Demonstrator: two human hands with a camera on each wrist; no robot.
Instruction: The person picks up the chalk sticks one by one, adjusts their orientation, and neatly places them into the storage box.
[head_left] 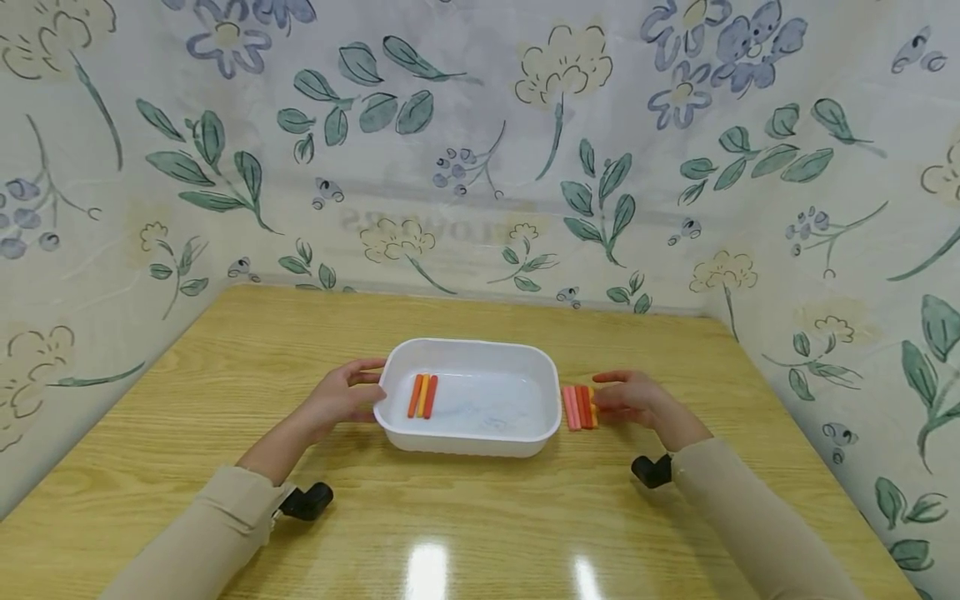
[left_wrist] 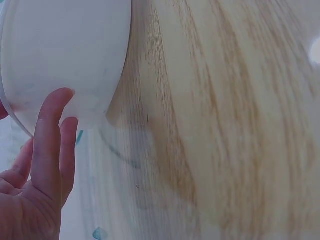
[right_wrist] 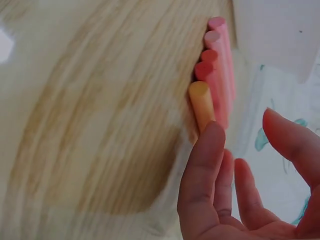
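A white plastic tray [head_left: 472, 443] stands on the table. My left hand [head_left: 345, 396] holds its left end, one fingertip over the rim and straight fingers [left_wrist: 49, 135] along the outer wall. Inside, at the tray's left, an orange, a yellow and a red chalk stick [head_left: 429, 397] lie side by side. Just outside its right end is a row of several chalk sticks [head_left: 576, 408], pink, red and yellow. At that row's right end, my right hand [head_left: 637, 404] has a fingertip right at the yellow chalk stick [right_wrist: 201, 102]; its fingers are spread, with another finger standing apart.
The wooden table [head_left: 465, 517] stretches around the tray. A floral cloth [head_left: 480, 167] hangs behind it and along both sides. On each wrist sits a small black camera, one at the left cuff [head_left: 306, 502] and one at the right [head_left: 651, 472].
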